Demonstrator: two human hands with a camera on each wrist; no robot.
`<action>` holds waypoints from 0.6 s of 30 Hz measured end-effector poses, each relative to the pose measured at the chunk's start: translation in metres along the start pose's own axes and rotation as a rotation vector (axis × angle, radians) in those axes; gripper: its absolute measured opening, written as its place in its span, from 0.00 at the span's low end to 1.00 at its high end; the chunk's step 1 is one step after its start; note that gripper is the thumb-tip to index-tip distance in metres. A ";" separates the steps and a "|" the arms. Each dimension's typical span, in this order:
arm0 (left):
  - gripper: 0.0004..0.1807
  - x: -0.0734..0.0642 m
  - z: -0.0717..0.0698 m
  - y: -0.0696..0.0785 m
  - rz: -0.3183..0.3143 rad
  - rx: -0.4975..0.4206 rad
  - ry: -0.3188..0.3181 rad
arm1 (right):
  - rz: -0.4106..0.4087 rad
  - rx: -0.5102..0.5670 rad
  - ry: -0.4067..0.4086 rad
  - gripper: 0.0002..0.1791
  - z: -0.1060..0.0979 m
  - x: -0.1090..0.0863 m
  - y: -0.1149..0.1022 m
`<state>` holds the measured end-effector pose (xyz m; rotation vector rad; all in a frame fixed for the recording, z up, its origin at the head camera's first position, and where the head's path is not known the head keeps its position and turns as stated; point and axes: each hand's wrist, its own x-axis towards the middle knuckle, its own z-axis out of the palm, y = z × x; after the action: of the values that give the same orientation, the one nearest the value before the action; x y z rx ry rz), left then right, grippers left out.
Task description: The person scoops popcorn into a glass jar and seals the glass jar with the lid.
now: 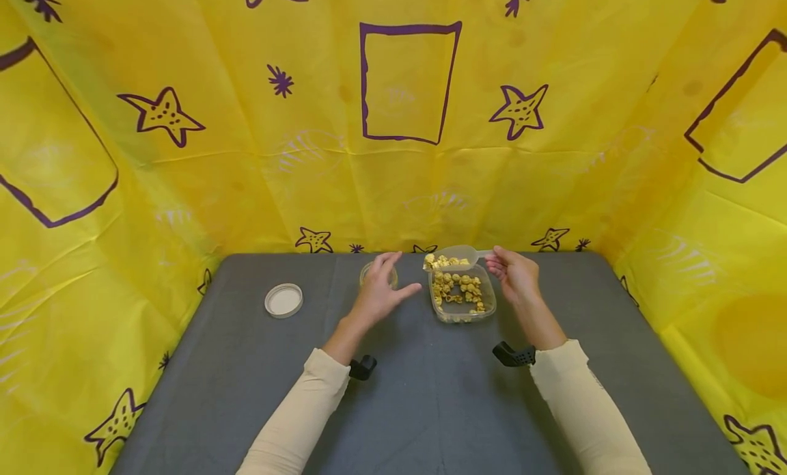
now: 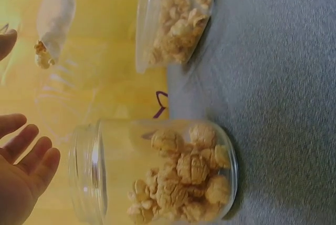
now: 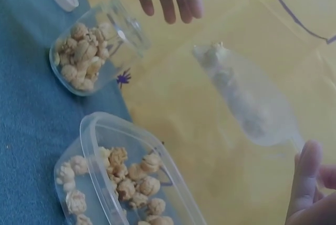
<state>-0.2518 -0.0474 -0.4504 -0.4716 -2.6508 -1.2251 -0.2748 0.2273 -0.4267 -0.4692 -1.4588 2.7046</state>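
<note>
My right hand (image 1: 516,277) pinches the handle of a translucent plastic scoop (image 3: 252,104), which carries several pieces of caramel popcorn (image 1: 444,262). The scoop hangs above the far edge of a clear plastic tub (image 1: 462,318) that has more popcorn in it. To the left stands a clear glass jar (image 2: 126,183), lidless and partly filled with popcorn. My left hand (image 1: 380,290) is over the jar with fingers spread and nothing in them; in the head view it hides most of the jar. In the left wrist view its fingers (image 2: 34,154) show beside the jar's mouth.
A round white lid (image 1: 284,301) lies on the grey table (image 1: 246,386), left of the jar. Yellow cloth (image 1: 295,181) with purple drawings rises behind the table and along both sides. A dark band with a camera sits at each wrist.
</note>
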 end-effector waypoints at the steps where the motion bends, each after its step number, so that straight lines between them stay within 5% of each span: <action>1: 0.43 0.000 -0.001 -0.001 0.004 0.001 0.006 | -0.003 -0.004 -0.001 0.19 0.001 0.000 0.001; 18: 0.43 -0.002 -0.017 -0.023 -0.023 0.025 0.044 | 0.005 -0.024 0.001 0.16 0.016 0.000 0.010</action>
<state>-0.2577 -0.0750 -0.4563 -0.4066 -2.6383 -1.1933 -0.2786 0.2086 -0.4267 -0.4758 -1.4932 2.6936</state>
